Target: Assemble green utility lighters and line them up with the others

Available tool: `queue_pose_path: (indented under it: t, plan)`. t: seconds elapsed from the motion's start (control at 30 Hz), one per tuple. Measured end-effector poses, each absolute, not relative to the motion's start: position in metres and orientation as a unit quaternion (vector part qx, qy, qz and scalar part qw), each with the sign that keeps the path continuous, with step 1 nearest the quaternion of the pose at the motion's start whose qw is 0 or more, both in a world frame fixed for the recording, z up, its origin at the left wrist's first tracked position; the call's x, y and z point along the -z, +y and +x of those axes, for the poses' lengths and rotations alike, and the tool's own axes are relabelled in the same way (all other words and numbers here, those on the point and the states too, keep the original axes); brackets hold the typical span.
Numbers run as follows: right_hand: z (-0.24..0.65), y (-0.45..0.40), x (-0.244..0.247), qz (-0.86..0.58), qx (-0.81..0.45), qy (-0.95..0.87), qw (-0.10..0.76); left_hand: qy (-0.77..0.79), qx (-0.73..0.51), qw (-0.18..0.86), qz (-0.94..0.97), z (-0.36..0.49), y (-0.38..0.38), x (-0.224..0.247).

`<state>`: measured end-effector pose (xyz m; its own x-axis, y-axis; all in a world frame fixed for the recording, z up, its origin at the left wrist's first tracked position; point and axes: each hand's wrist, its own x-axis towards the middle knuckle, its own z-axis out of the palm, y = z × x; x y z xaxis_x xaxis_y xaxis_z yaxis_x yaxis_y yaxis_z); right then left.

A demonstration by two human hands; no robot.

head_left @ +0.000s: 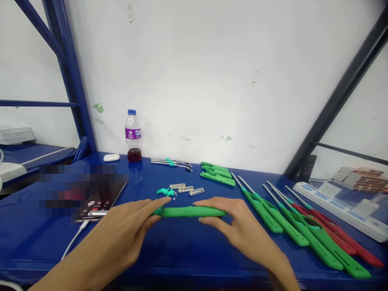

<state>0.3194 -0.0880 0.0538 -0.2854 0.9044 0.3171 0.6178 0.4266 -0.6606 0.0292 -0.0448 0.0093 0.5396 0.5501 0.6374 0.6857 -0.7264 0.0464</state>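
Between my two hands a long-nosed green lighter (190,211) lies level, edge-on to me, above the table. My left hand (129,226) is closed around its front end, and the metal tube pokes out to the left behind it. At the other end of the handle, the thumb and fingers of my right hand (239,222) pinch it. Just beyond lie small teal triggers (163,191) and clear fuel tanks (185,189). Farther back are metal tubes with wires (165,163) and green handle shells (217,179).
Several finished-looking green lighters (263,212) and red ones (342,230) lie at the right, beside a white power strip (339,210). A phone (104,198) on a white cable lies left. A drink bottle (132,139) and a white case (111,157) stand near the wall.
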Motion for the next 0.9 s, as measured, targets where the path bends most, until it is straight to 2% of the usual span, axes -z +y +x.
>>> queue_pose_path:
  t: [0.23,0.43,0.7,0.9]
  plan:
    - [0.321,-0.094,-0.058,-0.466,-0.215,-0.798,0.315,-0.301,0.355,0.029,-0.885,0.054,-0.061,-0.024]
    - [0.325,-0.105,-0.064,-0.498,-0.185,-0.797,0.289,-0.276,0.394,0.040,-0.876,0.058,-0.060,-0.025]
    - [0.332,-0.120,-0.067,-0.528,-0.232,-0.790,0.209,-0.288,0.352,0.053,-0.889,0.062,-0.061,-0.016]
    - [0.338,-0.117,-0.062,-0.543,-0.222,-0.790,0.180,-0.295,0.315,0.006,-0.902,0.070,-0.061,0.001]
